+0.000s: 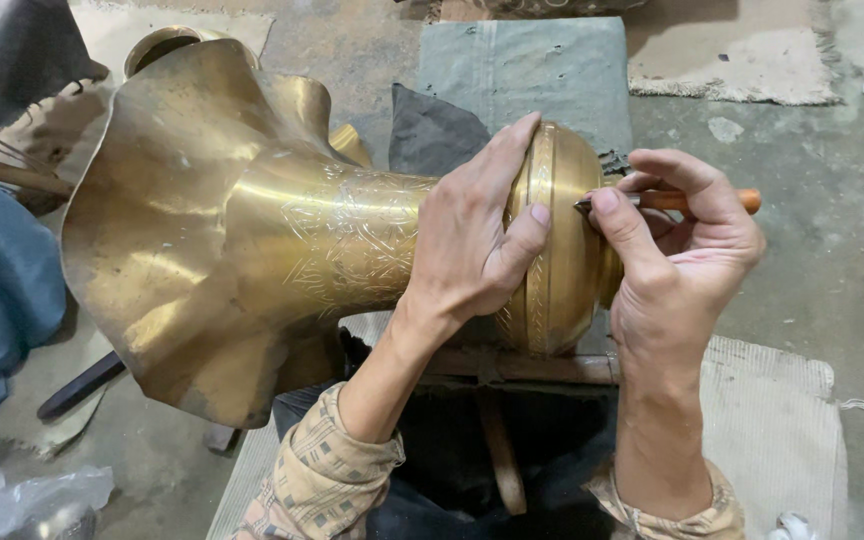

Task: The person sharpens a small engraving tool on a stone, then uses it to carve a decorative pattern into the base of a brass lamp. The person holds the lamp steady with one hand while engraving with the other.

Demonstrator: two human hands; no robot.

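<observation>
A large brass vase (282, 230) lies on its side across the person's lap, with its wavy mouth at nine o'clock. The left hand (472, 240) presses flat on the round base. At three o'clock the right hand (682, 260) grips an engraving tool (667, 199) with an orange handle, the tip touching the base. A grey cloth (522, 70) lies at twelve o'clock.

This is a metal craft workshop with work done at floor level. A large brass vase with a ruffled flared mouth and engraved bands (282, 240) lies on its side over a rough wooden support bar (512, 366), and a wooden-handled engraving tool (677, 200) meets its rounded base. The stained grey concrete floor (822, 240) carries worn cloth mats (772, 420) (one frayed) and crumpled plastic sheeting (12, 500).
</observation>
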